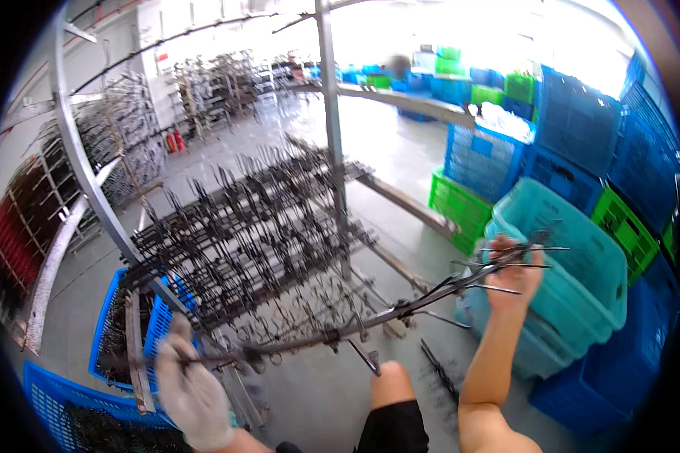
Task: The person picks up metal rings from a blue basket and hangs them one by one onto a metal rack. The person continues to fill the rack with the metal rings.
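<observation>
A long dark metal bar (287, 345) with several hooks and prongs spans the space in front of me, rising toward the right. Near its left end my left hand (193, 392), in a pale glove, is closed round it; the fingers are somewhat blurred. My bare right hand (515, 275) is raised and grips the right end, where thin dark prongs stick out past the fingers. Just beyond the bar, a metal rack (331, 106) carries rows of dark wire hooks (242, 226).
Nested turquoise crates (574, 302) stand beside my right hand, with stacked blue crates (578, 121) and a green crate (461, 208) behind. Blue baskets (49, 396) with dark pieces sit at lower left. A dark piece (440, 371) lies on the floor. Racks (219, 87) line the back.
</observation>
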Available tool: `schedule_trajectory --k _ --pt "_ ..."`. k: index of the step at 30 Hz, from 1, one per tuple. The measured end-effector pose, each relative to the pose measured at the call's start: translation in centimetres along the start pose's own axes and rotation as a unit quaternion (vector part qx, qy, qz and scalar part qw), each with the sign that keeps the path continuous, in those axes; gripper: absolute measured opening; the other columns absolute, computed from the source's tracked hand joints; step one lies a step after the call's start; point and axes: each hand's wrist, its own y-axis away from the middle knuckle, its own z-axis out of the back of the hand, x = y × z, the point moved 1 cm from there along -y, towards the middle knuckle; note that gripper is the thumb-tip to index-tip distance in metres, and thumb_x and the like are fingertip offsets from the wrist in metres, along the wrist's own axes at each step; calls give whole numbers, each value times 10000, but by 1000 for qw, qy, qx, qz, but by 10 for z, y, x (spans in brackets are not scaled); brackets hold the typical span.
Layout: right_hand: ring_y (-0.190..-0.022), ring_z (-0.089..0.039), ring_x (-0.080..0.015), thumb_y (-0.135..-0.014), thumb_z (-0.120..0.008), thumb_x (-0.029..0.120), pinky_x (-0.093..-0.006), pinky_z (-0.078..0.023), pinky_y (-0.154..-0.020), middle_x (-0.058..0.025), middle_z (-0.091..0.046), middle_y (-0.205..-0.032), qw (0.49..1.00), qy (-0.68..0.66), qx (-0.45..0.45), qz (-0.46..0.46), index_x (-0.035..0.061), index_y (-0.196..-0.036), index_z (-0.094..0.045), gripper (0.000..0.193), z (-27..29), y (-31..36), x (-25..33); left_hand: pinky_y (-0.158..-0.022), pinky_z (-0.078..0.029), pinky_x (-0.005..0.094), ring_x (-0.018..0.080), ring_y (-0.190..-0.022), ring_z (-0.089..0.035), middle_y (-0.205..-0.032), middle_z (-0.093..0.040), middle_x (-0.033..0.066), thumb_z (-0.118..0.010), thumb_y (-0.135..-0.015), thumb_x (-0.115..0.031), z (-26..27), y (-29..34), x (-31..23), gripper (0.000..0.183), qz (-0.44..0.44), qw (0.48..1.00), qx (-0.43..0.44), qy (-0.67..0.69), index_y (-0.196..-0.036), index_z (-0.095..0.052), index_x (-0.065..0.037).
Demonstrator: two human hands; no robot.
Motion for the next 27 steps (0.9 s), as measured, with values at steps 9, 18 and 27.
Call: schedule_trajectory --k 9,18,27 --pt "-748 -612 -298 -869 -359 281 -434 -514 -732 -158 -630 -812 949 121 -87 -278 27 -882 -515 299 214 -56 -213 -922 -346 330 181 -946 -529 -940 -589 69 -498 -920 -329 99 142 117 289 217 946 -239 7 -836 -579 -65" --pt "-648 -578 -184 -864 -355 212 -305 -410 -535 -73 -616 -707 913 214 -56 -343 50 -836 -611 304 243 -48 -224 -642 -381 292 125 -695 -503 -778 -560 -24 -492 -904 -306 164 102 199 199 349 890 -277 101 -789 -556 -156" --pt "-639 -496 -134 -831 -561 307 -302 -450 -653 30 -532 -719 859 320 -66 -394 166 -803 -553 144 248 -35 -200 -755 -348 303 129 -758 -469 -764 -535 -3 -550 -889 -348 193 117 227 257 312 876 -367 5 -763 -557 -124"
